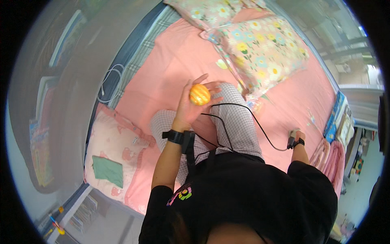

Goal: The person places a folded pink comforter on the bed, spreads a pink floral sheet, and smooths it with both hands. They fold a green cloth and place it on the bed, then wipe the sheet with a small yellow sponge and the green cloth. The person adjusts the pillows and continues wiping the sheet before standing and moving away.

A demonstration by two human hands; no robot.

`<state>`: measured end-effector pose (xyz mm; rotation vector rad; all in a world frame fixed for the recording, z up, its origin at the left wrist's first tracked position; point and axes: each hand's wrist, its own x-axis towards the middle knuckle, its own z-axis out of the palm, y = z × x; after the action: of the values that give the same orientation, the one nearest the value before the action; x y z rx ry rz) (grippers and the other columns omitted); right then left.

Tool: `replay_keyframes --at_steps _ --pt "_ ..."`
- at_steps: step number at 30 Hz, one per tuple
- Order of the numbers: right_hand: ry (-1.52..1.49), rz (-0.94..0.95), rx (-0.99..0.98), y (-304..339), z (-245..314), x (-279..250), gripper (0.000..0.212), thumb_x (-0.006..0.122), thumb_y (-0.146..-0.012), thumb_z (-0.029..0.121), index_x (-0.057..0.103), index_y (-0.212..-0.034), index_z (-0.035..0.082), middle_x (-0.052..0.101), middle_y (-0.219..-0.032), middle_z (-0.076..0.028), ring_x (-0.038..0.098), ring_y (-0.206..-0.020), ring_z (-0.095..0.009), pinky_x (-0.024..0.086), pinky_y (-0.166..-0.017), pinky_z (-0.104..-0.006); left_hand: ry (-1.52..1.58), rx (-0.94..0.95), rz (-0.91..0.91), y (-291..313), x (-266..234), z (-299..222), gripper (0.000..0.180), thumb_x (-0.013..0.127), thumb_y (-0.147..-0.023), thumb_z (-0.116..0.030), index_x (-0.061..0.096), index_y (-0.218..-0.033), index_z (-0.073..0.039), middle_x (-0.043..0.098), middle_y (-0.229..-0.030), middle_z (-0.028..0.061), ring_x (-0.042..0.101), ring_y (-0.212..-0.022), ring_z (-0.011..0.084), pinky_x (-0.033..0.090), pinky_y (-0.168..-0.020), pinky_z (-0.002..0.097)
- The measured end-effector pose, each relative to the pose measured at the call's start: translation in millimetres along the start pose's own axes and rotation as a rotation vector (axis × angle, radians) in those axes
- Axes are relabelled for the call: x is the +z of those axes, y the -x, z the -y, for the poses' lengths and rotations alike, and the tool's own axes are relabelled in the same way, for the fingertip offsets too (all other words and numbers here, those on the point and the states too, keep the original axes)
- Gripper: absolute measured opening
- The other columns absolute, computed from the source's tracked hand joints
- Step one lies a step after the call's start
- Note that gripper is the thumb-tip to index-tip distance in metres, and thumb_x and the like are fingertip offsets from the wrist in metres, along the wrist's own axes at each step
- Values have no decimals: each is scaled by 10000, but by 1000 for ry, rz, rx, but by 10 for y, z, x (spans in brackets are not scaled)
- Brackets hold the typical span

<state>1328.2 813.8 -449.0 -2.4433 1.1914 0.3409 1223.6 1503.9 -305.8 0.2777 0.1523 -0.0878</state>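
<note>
A ball (200,94) with orange and yellow stripes lies on the upturned palm of my left hand (186,106). Its fingers spread out around the ball, above my knees in checked trousers (237,118). My right hand (300,135) is off to the right, low beside the pink bedsheet (284,122). Something small and greyish shows at that hand, and its fingers are too small and partly hidden to read. Each wrist wears a black strap (175,137), and black cables (248,109) run across my lap.
Flowered pillows (260,53) lie at the far side of the bed. To the left are a pink pillow (109,142) with a green cloth (107,171) on it, and a white cable (111,83) by the bed's edge. Pink fabric (335,162) and folded cloths hang at the right edge.
</note>
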Motion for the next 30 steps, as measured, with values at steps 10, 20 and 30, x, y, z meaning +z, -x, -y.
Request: replay_keyframes --at_steps 10,20,30 --pt "-728 752 -274 1123 3053 775 894 622 -786 696 459 -1312 -8 555 -1140 -200 552 -1035 -295 474 -890 -453 103 35 -29 -29 82 23 551 330 -1013 -417 395 -1411 -42 456 -1370 269 543 -1100 334 479 -894 482" --pt "-1099 1077 -573 1033 3894 765 428 514 -954 275 541 -1249 -34 618 -1221 -136 583 -1121 -261 452 -1000 -389 -130 130 -141 123 -247 19 329 554 -929 -177 538 -1200 7 565 -888 102 557 -811 194 487 -700 344" --pt "-1080 997 -814 3874 4072 -800 456 533 -936 296 507 -1267 -18 600 -1201 -131 613 -1042 -235 499 -910 -351 -293 145 -92 103 -1 92 373 545 -972 -233 499 -1287 -37 618 -1082 95 603 -833 169 507 -743 289"
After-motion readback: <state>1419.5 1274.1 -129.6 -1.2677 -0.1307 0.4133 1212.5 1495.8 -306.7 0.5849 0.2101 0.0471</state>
